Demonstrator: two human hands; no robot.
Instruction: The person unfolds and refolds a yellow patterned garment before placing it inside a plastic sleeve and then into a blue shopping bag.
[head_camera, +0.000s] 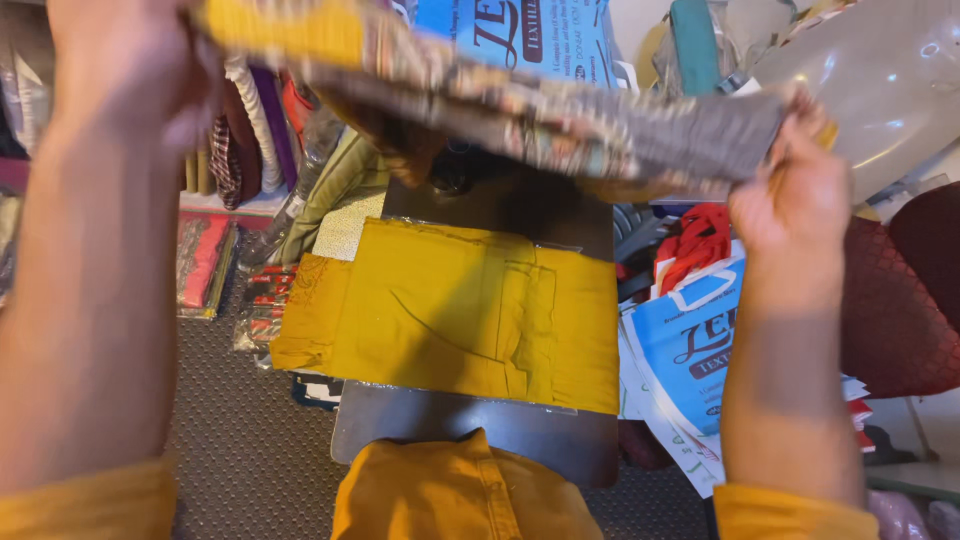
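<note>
Patterned cloth, folded flat into a long slab, hangs in the air between two raised hands. The right hand (790, 190) has its fingers curled shut over the cloth's (560, 120) right end, knuckles toward the camera, pinching the grey-brown edge. The left hand (125, 70) is blurred at the top left; it meets the cloth's yellow end, but whether its fingers are closed on it I cannot tell.

That cloth shows several layers at its edge: a plain yellow band at the left, then a busy print in cream, brown and grey running to the right. Its long axis goes left to right across the view, sloping down a little toward the right hand, with the thin edge facing the camera. It is held high, well above the board.

Below it a yellow garment (460, 315) lies flat in clear wrap on a dark board (470, 435), its long side also running left to right. Right of the board are blue-and-white bags (690, 345) and a red bundle (700, 245). Left of it, rolled fabrics (255, 120) stand at the back, with wrapped packets (205, 265) on the floor. Mustard sleeves (90, 505) cover both wrists.
</note>
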